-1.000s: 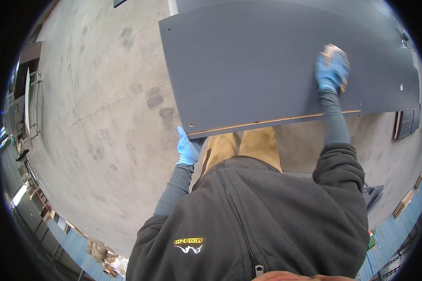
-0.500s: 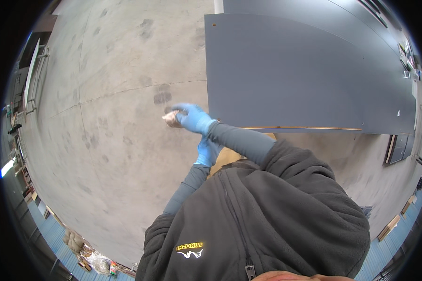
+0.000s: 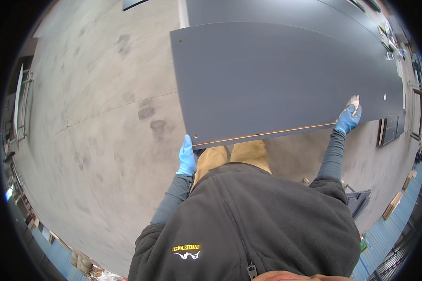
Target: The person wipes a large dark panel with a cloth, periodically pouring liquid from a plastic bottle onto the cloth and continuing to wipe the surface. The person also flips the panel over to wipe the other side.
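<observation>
A large flat dark grey panel [image 3: 276,79] fills the upper right, with a brown strip along its near edge and small holes at its left corners. At the near left corner, my left hand [image 3: 187,159] in a blue glove grips the panel's end, its fingers partly hidden. Farther right, my right hand [image 3: 348,120], gloved in blue too, is closed around a crumpled whitish-brown wad [image 3: 355,100], a rag or film, I cannot tell which. That hand is at the panel's near edge, the wad over its surface.
Another grey panel [image 3: 248,11] lies beyond at the top. Stained concrete floor [image 3: 108,154] spreads to the left. A dark framed piece [image 3: 389,130] stands off the panel's right end, and dark frames [image 3: 358,201] lie on the floor behind my right arm. My tan-trousered legs [image 3: 251,152] are close to the panel.
My hands were together left of the panel with the wad. They have moved apart: the left to the near left corner, the right far along the edge with the wad. The panel's near edge now tilts.
</observation>
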Motion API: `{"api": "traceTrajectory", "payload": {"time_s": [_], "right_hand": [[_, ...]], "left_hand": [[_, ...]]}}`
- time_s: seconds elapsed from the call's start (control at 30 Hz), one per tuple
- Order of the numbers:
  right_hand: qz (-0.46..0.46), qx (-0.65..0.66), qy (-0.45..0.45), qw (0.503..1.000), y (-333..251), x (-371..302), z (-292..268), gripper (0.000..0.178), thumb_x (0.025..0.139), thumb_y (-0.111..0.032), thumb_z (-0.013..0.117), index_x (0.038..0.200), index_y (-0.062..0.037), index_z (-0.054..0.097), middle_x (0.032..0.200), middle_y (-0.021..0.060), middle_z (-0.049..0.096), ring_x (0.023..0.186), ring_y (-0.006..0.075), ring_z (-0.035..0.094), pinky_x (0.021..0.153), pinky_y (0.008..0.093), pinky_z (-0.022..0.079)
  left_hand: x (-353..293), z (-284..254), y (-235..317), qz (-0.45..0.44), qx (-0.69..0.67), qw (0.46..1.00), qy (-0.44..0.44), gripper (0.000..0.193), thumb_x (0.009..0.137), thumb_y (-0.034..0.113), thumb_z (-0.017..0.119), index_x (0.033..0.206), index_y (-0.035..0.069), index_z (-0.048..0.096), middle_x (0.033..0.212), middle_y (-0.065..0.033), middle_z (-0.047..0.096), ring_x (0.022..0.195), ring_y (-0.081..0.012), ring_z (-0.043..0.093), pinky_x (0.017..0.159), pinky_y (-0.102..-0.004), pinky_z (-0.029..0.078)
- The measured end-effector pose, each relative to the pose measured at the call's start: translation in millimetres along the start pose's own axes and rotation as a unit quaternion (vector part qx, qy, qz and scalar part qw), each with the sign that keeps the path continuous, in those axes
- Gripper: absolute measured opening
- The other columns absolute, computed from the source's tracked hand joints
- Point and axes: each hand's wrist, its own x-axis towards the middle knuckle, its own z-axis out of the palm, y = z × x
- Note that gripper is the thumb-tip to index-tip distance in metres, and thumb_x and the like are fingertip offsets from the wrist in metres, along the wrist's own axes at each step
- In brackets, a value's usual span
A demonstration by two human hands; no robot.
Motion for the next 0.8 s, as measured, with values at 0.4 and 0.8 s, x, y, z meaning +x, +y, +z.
{"api": "traceTrajectory", "payload": {"time_s": [0.4,0.8], "right_hand": [[-0.367,-0.37,-0.121,0.845,-18.3,-44.5,77.4,0.051,0.095,-0.047,0.076,0.127,-0.0091,0.067,0.134,0.0161,0.065,0.129,0.039,0.06,0.106,0.0536,0.049],[-0.53,-0.051,-0.507,0.678,-222.1,-378.0,269.7,0.066,0.094,-0.028,0.067,0.151,0.0028,0.056,0.166,0.0269,0.047,0.159,0.0421,0.041,0.134,0.0529,0.029]], "left_hand": [[-1.2,4.3,-1.0,-0.018,0.048,0.998,0.038,0.069,0.115,0.063,0.044,0.159,0.009,0.05,0.151,-0.009,0.062,0.138,-0.0268,0.062,0.116,-0.0464,0.053],[10.3,-22.1,-11.9,0.019,0.046,0.999,0.019,0.07,0.115,0.06,0.047,0.16,0.007,0.049,0.152,-0.0122,0.062,0.138,-0.0295,0.063,0.117,-0.0498,0.053]]}}
